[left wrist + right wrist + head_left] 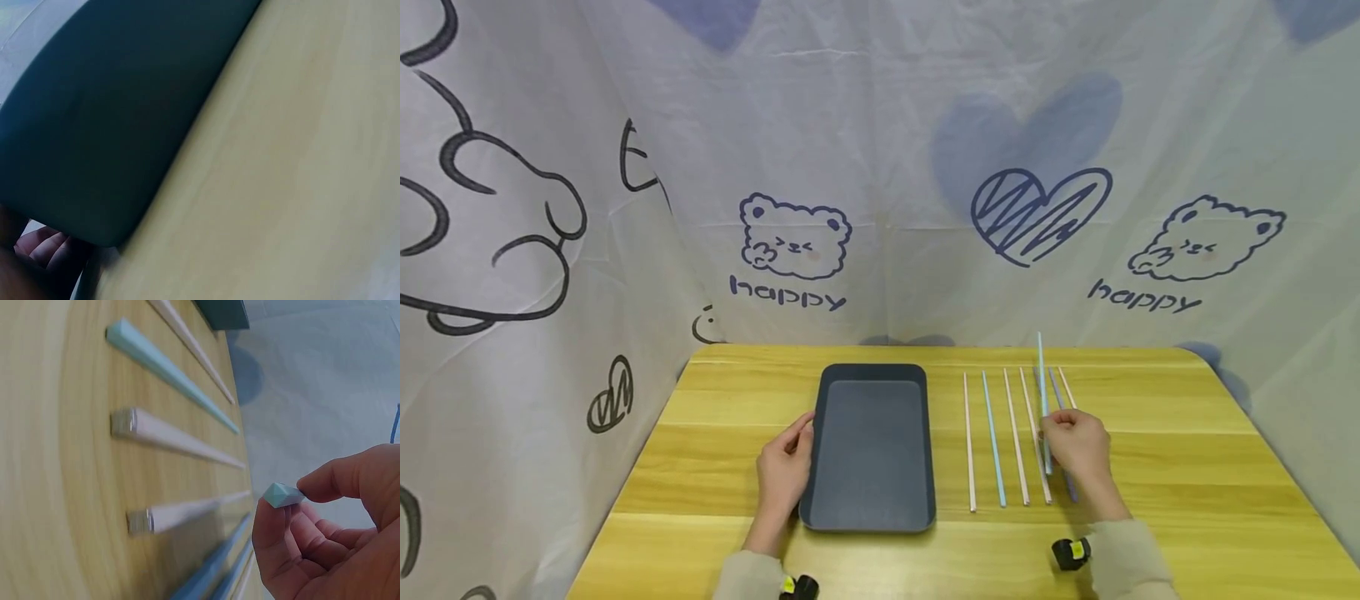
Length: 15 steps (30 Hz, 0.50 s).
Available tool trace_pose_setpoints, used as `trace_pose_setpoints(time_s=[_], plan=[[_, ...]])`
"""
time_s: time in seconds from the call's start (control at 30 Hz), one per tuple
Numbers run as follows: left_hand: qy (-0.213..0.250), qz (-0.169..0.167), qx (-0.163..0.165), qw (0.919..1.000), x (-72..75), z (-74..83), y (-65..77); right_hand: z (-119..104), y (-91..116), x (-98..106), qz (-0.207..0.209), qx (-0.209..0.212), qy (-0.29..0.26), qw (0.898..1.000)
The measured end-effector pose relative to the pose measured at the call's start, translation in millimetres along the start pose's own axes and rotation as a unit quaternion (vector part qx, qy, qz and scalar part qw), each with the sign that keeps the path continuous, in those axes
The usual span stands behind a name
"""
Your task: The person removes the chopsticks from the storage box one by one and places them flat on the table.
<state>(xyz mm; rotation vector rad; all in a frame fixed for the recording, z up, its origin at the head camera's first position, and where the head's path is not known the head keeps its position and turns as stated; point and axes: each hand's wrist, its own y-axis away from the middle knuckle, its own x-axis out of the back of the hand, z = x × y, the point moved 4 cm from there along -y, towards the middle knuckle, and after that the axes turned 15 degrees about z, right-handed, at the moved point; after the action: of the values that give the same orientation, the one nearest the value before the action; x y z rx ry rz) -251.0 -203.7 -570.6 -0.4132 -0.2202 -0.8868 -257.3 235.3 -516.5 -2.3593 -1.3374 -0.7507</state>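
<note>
A dark grey rectangular tray (872, 450) lies on the table, and my left hand (784, 475) grips its left edge. In the left wrist view the fingers (47, 250) curl at the corner of the tray (125, 112). Between thumb and index finger, my right hand (1078, 442) pinches a light blue chopstick (1041, 367), raised over the others, its end (281, 495) toward the right wrist camera. Below and beside it, several chopsticks lie in a row: pale pink (969, 442), light blue (994, 442) and blue-violet (1071, 487), the last partly hidden by the hand.
The wooden table (1195, 475) ends at the back against a printed cloth (917, 275) with bears and hearts. Cloth also hangs along the left and right sides. The row of chopsticks lies to the right of the tray.
</note>
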Motion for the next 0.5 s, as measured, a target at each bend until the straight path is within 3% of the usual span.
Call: trace_pose_setpoints(time_s=[0.5], plan=[[0.003, -0.009, 0.010, 0.9999, 1.5, 0.9, 0.4, 31.0, -14.6, 35.0, 0.040, -0.004, 0.035, 0.999]])
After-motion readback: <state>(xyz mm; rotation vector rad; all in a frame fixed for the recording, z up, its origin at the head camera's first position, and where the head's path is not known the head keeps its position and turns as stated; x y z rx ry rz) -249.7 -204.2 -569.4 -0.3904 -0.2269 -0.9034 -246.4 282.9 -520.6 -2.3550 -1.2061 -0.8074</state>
